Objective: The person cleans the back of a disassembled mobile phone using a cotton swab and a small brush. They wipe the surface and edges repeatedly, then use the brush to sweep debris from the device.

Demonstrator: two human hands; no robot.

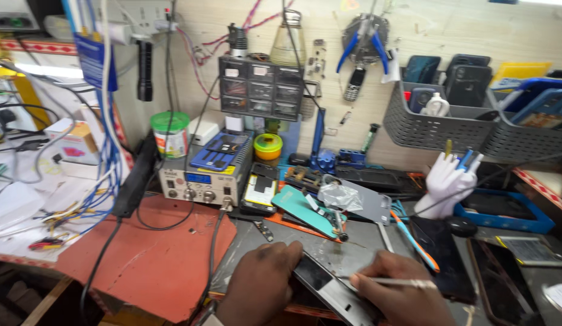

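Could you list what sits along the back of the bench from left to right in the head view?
Green-lidded jar → soldering station → yellow round tin → blue stand → white hand-shaped tool holder.
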